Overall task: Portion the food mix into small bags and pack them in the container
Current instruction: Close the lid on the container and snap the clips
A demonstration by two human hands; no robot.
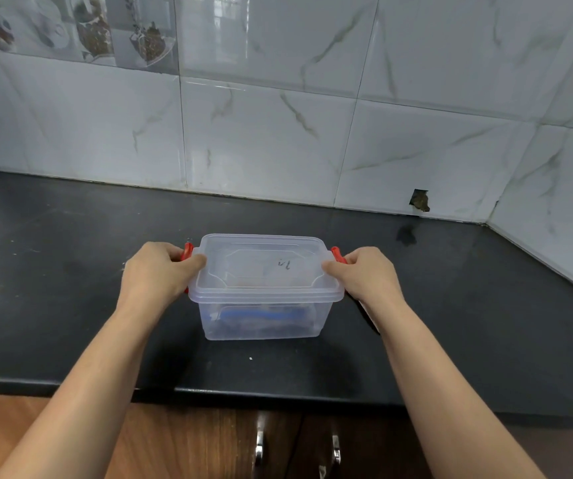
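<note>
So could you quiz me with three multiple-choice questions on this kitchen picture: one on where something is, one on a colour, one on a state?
1. Where does the plastic box stand?
A. on the black counter
B. on the floor
C. in a sink

2. What colour are the side clips?
A. green
B. red
C. yellow

3. Is the lid on the box?
A. off, lying beside it
B. missing
C. on the box

Answers:
1 A, the box rests on the dark worktop by the tiled wall.
2 B, red shows beside the left hand and right hand.
3 C, the clear lid covers the top.
</note>
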